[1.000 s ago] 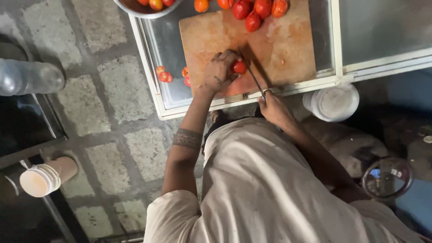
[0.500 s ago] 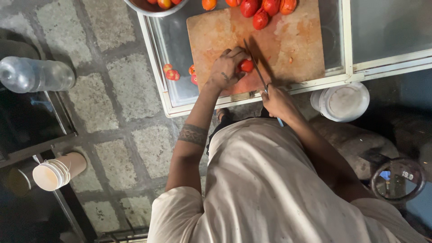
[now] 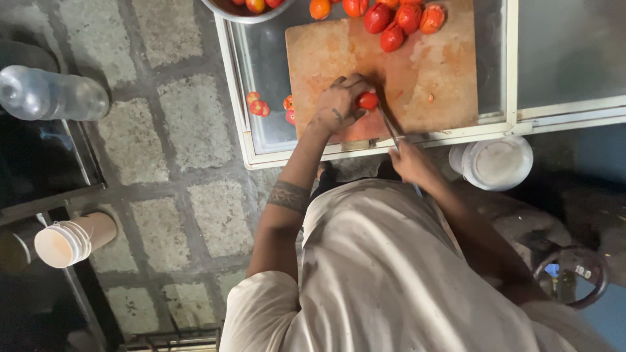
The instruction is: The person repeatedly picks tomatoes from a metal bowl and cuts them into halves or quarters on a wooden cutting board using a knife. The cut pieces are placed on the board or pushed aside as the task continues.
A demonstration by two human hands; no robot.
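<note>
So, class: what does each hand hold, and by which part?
The left hand pins a red tomato on the cutting board, fingers over its top. The right hand holds a knife by its handle.

There is just one camera, and it sits up high on the person's head, looking almost straight down past the pale shirt (image 3: 391, 274) to the stone floor (image 3: 176, 169). The far side of the scene is at the top of the picture, where the wooden cutting board (image 3: 424, 85) lies on the glass-topped table (image 3: 267, 98), and both arms reach up toward it. The shirt is very near and fills the bottom, while the board and floor are farther off.
</note>
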